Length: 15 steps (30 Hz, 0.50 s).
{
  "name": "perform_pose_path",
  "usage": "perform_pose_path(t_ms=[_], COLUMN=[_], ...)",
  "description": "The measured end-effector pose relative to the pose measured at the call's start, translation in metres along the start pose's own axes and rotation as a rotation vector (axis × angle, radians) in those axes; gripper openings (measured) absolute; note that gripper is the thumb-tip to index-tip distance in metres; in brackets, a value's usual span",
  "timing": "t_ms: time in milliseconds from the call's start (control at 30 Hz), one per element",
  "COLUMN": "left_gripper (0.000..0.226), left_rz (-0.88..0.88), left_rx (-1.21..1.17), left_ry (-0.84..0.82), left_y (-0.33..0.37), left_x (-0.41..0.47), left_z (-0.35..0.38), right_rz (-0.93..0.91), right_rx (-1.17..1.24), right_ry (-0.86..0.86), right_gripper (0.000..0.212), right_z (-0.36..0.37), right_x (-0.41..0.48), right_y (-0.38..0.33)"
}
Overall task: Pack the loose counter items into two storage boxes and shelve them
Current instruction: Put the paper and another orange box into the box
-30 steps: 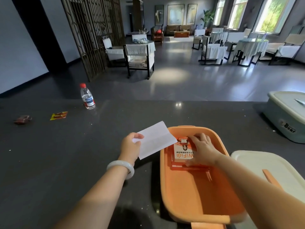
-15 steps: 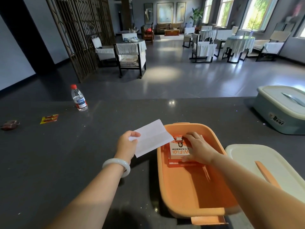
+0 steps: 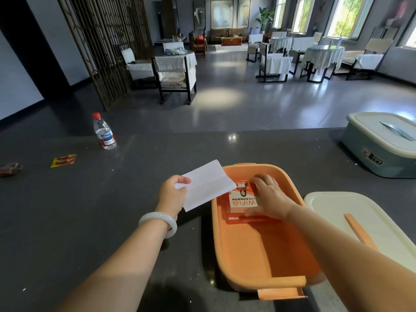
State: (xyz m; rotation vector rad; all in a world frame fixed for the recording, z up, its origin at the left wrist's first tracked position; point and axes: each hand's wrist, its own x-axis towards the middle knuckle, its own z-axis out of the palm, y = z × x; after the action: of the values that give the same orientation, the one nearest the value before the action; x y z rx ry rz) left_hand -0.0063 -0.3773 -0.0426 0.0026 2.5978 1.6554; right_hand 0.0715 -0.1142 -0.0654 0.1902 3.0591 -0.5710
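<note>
A dark, glossy speckled counter [image 3: 90, 210] fills the lower half of the frame. At centre right an open orange storage box [image 3: 254, 255] sits on it. The right hand [image 3: 270, 197] reaches inside and grips a white WiFi router carton [image 3: 242, 201] at the box's far end, thumb at its near edge and fingers curled over its far edge. Just left of the box, the left hand [image 3: 172, 192] pinches a folded white paper [image 3: 206, 184] between thumb and fingers. A cream lid [image 3: 337, 212] lies at lower right and a lidded teal storage box [image 3: 373, 158] at the right edge. At left stand a water bottle [image 3: 104, 132] and a yellow packet [image 3: 63, 160]. Beyond are a slatted wooden screen [image 3: 105, 41], white-covered chairs [image 3: 175, 73] and bright windows [image 3: 344, 16].
</note>
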Motion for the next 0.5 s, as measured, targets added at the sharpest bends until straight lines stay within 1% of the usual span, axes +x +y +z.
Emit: perform_pose_path(t_ms=[67,100,200,267,333,400,500], left_gripper=[0.032,0.032,0.031,0.030,0.029,0.029,0.029], left_rz=[0.005,0.009,0.033,0.067,0.105,0.143,0.189], left_rx=[-0.004,-0.009,-0.023,-0.025,-0.018,0.002,0.060], left_ry=[-0.001,-0.001,-0.016,-0.043,-0.083,-0.143,-0.268], left_y=[0.001,0.002,0.010,0.018,0.027,0.037,0.050], left_x=[0.000,0.000,0.000,-0.001,-0.002,-0.003,-0.004], left_z=[0.000,0.000,0.003,0.008,0.017,0.029,0.052], right_rz=[-0.016,-0.015,0.023,0.086,0.197,0.290,0.325], right_rx=[-0.005,0.017,0.112,0.122,0.211,0.358,0.491], right_ry=[0.010,0.039,0.207,0.276,0.265,0.227,0.192], right_gripper=[0.112,0.106,0.077,0.067,0.064,0.061,0.055], right_z=[-0.010,-0.016,-0.034,-0.041,-0.042,-0.038,-0.028], right_x=[0.000,-0.001,-0.005,-0.008,-0.013,-0.019,-0.027], right_y=[-0.001,0.000,0.012,0.025,0.032,0.035,0.038])
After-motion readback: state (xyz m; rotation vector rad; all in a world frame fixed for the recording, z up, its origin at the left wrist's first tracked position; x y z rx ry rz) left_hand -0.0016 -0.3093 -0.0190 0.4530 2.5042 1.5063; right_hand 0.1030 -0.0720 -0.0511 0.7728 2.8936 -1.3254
